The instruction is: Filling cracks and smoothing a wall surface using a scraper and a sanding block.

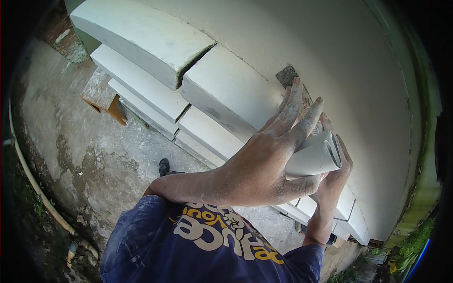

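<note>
head view: left hand (271,158) grips white roll (314,155); right hand (335,177) mostly hidden beneath, grip unclear.

Outdoor work area beside a building, like a small construction or renovation site. Shown by a white plastered wall (339,52) with stepped, rounded moulding bands (141,42), one joint in the moulding cracked open. Below, rough stained concrete ground (94,155), patchy and worn. At the left edge, a pale hose or pipe (35,188) lying along the ground next to dark soil and some weeds. Near the wall base, a wooden stool or bench (101,92) with a dusty top. In the lower right corner, green plants (415,240).
</note>
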`<state>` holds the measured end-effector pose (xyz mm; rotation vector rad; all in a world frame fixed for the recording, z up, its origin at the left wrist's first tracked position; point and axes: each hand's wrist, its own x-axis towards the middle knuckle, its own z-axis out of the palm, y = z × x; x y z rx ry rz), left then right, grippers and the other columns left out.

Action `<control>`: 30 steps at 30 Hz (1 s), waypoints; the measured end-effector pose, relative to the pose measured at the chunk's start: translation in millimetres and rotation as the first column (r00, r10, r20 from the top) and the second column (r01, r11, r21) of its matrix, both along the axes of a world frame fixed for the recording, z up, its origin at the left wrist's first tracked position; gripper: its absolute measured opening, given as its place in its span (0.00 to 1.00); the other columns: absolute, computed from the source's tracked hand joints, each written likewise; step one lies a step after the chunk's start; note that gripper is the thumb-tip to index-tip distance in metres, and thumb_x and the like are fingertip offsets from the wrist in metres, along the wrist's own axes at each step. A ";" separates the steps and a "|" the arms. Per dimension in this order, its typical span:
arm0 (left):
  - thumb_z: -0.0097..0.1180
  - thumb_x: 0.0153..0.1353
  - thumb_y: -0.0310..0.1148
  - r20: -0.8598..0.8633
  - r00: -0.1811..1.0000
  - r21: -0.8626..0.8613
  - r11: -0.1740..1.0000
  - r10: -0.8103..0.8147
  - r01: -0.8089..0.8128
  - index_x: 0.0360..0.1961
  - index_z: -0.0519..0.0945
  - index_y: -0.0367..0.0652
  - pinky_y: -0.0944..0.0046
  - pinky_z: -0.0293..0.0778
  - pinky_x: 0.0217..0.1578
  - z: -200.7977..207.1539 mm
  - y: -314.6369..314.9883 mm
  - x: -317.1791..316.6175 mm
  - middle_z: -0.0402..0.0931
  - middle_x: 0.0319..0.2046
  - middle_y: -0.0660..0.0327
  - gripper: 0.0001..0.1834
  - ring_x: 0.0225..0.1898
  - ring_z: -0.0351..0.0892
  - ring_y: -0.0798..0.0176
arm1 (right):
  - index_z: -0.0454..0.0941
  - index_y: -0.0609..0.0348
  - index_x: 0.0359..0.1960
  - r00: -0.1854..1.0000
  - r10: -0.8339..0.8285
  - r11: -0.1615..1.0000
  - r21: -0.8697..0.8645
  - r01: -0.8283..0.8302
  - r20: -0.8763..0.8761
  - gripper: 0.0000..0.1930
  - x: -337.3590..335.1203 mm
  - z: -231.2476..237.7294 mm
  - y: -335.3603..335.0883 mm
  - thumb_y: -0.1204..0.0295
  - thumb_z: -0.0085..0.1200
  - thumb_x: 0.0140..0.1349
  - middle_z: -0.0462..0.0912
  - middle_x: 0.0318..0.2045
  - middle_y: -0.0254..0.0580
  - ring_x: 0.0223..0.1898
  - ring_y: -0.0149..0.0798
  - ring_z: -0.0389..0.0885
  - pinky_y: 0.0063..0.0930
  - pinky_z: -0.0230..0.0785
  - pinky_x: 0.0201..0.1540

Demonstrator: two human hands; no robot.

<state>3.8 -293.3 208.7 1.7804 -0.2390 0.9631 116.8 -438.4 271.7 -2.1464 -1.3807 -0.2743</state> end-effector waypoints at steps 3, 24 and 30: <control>0.64 0.63 0.50 -0.005 1.000 0.018 1.000 -0.021 0.021 0.77 0.39 0.32 0.22 0.52 0.67 -1.1 -0.4 0.5 0.28 0.72 0.19 0.58 0.72 0.26 0.13 | 0.82 0.58 0.60 0.998 0.025 0.998 0.055 -0.028 0.054 0.34 1.8 -2.0 -0.1 0.54 0.70 0.52 0.86 0.41 0.51 0.47 0.45 0.87 0.40 0.76 0.50; 0.62 0.65 0.50 0.026 0.999 -0.035 0.999 0.040 -0.039 0.77 0.39 0.34 0.23 0.44 0.70 0.4 7.8 -3.0 0.32 0.73 0.24 0.56 0.74 0.24 0.18 | 0.83 0.52 0.60 0.974 -0.015 1.000 -0.019 0.020 0.225 0.27 -11.5 4.4 17.6 0.72 0.69 0.54 0.88 0.43 0.50 0.46 0.41 0.87 0.36 0.76 0.50; 0.62 0.65 0.50 0.070 0.996 -0.051 0.996 -0.064 0.067 0.78 0.38 0.37 0.22 0.44 0.69 -1.2 8.9 -1.7 0.33 0.74 0.24 0.56 0.74 0.26 0.18 | 0.83 0.54 0.59 0.990 -0.048 0.999 0.005 0.047 0.129 0.27 -15.0 7.0 12.4 0.76 0.66 0.54 0.88 0.39 0.48 0.42 0.37 0.86 0.33 0.75 0.48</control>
